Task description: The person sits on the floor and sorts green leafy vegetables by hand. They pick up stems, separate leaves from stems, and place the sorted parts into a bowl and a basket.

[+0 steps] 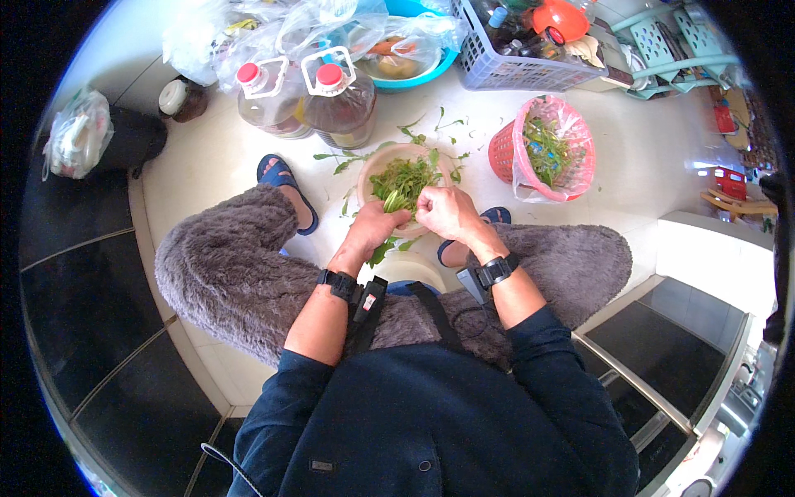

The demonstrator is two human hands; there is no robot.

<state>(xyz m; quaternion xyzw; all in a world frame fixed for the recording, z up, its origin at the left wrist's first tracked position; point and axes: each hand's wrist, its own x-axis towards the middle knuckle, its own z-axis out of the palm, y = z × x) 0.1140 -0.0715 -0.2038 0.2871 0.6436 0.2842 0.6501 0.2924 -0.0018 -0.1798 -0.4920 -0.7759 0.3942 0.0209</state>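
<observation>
My left hand (376, 225) is closed around a bunch of leafy greens (394, 201); light stems stick out above its fingers and leaves hang below it. Close to its right, my right hand (442, 210) has its fingers bent and pinched together; whether anything is between them I cannot tell. Both hands are over the near side of a pale pink basin (367, 166), which holds a heap of cut or picked greens (407, 176). Loose leaves (354, 158) lie on the floor around the basin.
Right of the basin stands a red plastic basket (504, 146) with a pink bag liner and greens inside. Beyond are two large bottles with red caps (338, 118), a blue basin (397, 82) and a crate of bottles (522, 73). Dark cabinets (93, 298) border the left.
</observation>
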